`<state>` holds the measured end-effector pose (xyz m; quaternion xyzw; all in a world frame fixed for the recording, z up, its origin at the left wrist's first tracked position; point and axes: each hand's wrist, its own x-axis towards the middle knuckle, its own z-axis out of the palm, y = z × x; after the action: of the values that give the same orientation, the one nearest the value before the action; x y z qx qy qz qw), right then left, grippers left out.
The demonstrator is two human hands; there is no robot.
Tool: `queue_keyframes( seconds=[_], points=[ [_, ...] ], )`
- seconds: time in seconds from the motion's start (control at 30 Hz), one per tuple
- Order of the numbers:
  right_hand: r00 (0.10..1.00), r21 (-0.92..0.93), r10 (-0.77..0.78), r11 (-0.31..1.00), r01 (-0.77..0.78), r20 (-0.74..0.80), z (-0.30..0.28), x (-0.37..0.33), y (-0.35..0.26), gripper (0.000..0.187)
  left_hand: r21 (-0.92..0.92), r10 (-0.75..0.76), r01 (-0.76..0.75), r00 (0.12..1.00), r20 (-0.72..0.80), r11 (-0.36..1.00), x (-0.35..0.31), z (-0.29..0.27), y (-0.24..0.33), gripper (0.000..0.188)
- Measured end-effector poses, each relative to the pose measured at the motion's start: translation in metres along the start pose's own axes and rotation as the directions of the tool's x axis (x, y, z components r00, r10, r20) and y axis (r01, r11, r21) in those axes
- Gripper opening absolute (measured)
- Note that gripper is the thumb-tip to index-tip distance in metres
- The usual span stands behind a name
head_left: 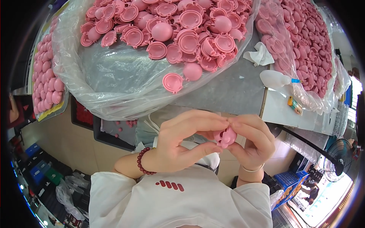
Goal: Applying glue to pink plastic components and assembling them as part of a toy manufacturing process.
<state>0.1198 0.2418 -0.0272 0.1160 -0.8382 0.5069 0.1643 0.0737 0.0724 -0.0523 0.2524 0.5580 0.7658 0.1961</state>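
Between my two hands is a small pink plastic shell piece, rounded with dark gaps in its side. My left hand is closed on it from the left, thumb below and fingers above. From the right, my right hand grips the same piece with thumb and fingertips. The fingertips cover part of it, so its full shape is hidden. Beyond my hands, a hollow pink half shell and a domed pink half shell lie at the near edge of a heap of similar pieces.
The heap rests on a clear plastic sheet over a grey table. At right are a white squeeze bottle, a crumpled tissue and a second pink pile. Pink domes fill a tray at left. A black fan stands right.
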Motion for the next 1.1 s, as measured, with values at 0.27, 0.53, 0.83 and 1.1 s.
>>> queue_keyframes(
  seconds=[0.27,0.53,0.83,1.1],
  points=[
    [1.0,-0.107,-0.012,0.994,0.012,0.0,-0.005,0.0,-0.004,0.039,0.06,0.036,-0.038,0.999,0.037,0.997,-0.001,-0.002,-0.003,0.038],
    [1.0,-0.16,-0.014,0.987,0.011,-0.02,-0.002,-0.002,-0.007,0.038,0.175,0.144,-0.15,0.988,0.051,0.973,0.0,-0.003,-0.005,0.036],
    [0.996,-0.112,-0.07,0.992,0.064,-0.049,0.008,-0.01,-0.008,0.032,0.043,0.084,-0.086,0.995,0.056,0.995,0.002,-0.007,-0.002,0.047],
    [0.985,-0.108,-0.173,0.98,0.169,-0.025,0.02,-0.009,-0.007,0.032,-0.145,0.013,-0.018,0.999,-0.038,0.989,0.002,-0.008,-0.01,0.049]
  ],
)
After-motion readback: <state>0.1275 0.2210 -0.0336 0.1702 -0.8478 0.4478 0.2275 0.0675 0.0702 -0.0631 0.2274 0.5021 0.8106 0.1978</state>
